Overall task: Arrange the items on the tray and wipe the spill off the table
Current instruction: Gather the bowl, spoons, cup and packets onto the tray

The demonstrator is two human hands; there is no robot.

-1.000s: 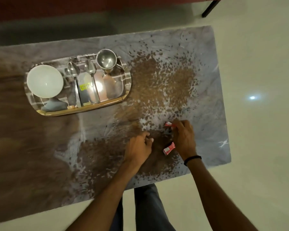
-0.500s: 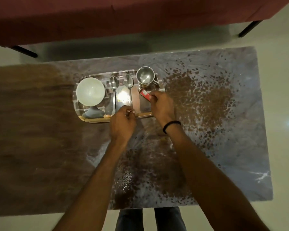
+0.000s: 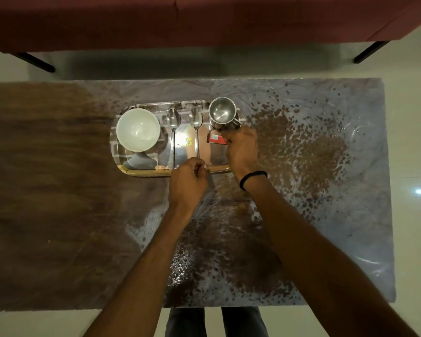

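Note:
A mirrored tray (image 3: 141, 172) lies at the table's far middle. It carries a white bowl (image 3: 138, 129) at its left, two steel spoons (image 3: 173, 122) (image 3: 195, 122) side by side, and a steel cup (image 3: 221, 113) at its right end. My right hand (image 3: 242, 148) pinches a red packet (image 3: 216, 138) just in front of the cup, over the tray. My left hand (image 3: 187, 181) is at the tray's front rim, its fingers curled on the handle end of the right spoon. A brown speckled spill (image 3: 314, 147) covers the table's right half and the near middle.
The table (image 3: 46, 190) is dark wood at the left and wet and shiny at the right. Red-covered furniture (image 3: 204, 20) with black legs stands beyond the far edge. My legs (image 3: 216, 322) are at the near edge, and pale floor lies to the right.
Both hands left the spill at the near right and moved to the tray. The right hand carried the red packet there; it now sits lower in front of the cup.

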